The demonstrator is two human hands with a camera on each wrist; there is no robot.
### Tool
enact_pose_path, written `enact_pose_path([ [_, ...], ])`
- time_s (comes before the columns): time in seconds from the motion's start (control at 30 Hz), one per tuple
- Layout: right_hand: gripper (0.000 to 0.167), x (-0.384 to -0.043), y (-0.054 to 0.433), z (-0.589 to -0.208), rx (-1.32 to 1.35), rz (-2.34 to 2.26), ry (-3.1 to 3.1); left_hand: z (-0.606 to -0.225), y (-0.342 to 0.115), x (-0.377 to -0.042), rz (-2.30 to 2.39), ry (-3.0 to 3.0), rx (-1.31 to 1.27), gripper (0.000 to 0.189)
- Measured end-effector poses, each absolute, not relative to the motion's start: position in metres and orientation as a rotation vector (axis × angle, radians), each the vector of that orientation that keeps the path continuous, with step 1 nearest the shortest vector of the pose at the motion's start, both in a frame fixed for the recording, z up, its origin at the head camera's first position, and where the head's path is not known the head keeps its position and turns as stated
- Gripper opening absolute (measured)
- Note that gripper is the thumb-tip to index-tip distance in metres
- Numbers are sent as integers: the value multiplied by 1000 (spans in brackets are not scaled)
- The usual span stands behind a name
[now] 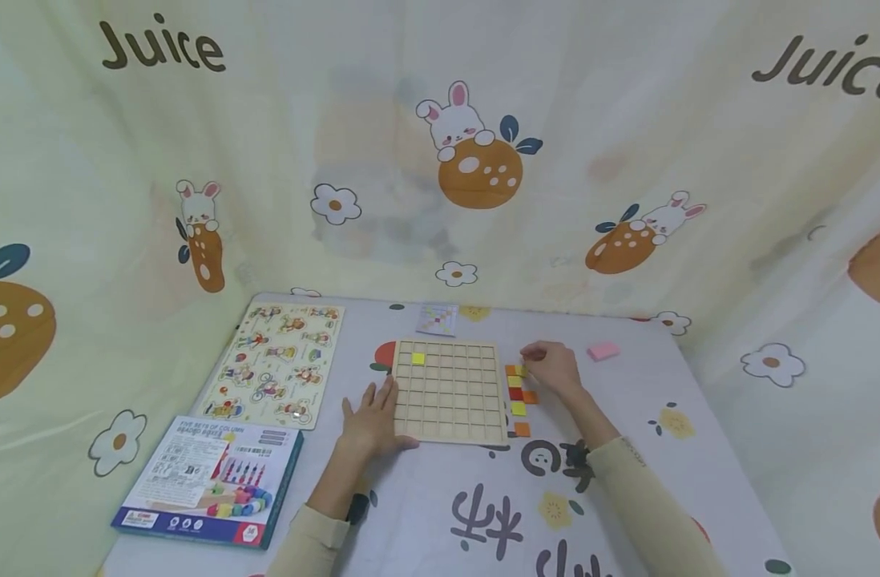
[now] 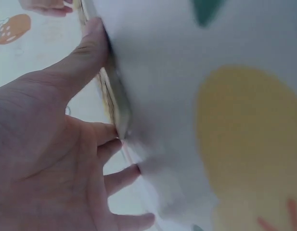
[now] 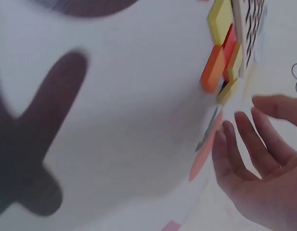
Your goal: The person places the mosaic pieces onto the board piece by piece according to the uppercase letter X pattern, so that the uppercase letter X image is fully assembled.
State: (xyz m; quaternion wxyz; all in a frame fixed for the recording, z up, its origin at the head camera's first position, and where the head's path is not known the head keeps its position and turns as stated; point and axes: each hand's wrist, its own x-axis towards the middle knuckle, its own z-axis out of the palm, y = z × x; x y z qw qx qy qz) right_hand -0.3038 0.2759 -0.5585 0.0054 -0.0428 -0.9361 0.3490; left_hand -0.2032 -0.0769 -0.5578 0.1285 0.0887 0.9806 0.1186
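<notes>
A wooden grid board (image 1: 447, 394) lies flat on the table with one yellow tile (image 1: 418, 358) in its upper left part. My left hand (image 1: 370, 421) rests at the board's lower left corner, fingers spread; the left wrist view has its thumb along the board's edge (image 2: 120, 103). Right of the board lies a small group of tiles, among them a red tile (image 1: 515, 393), a yellow tile (image 1: 518, 409) and an orange tile (image 1: 522, 429). Over the far end of this group hovers my right hand (image 1: 558, 369). In the right wrist view its fingers (image 3: 264, 149) are loosely bent, with nothing between them and the thumb.
At the back stands a small patterned card (image 1: 437, 320) flat on the cloth. A pink block (image 1: 603, 351) lies right of my right hand. On the left are a picture puzzle board (image 1: 274, 365) and a boxed toy set (image 1: 209, 481). A printed curtain (image 1: 382, 160) closes the back and sides.
</notes>
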Motion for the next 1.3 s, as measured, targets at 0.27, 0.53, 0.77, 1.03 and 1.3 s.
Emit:
enact_pose_path([
  [0.27,37,-309,281,-558,-27,1105,-2987,-565,-79,-213,352,2871,255,119],
  [0.53,34,-310,285,-558,-69,1075,-2923,-572,-79,-218,377,2890,260,120],
  [0.77,30,-308,278,-552,-85,1177,-2831,-574,-80,-219,402,2862,252,122],
  [1.03,25,-314,250,-551,-55,1270,-2790,-564,-83,-213,475,2857,251,121],
  [1.3,25,-311,223,-558,-2,1384,-2780,-563,-81,-210,477,2827,264,119],
])
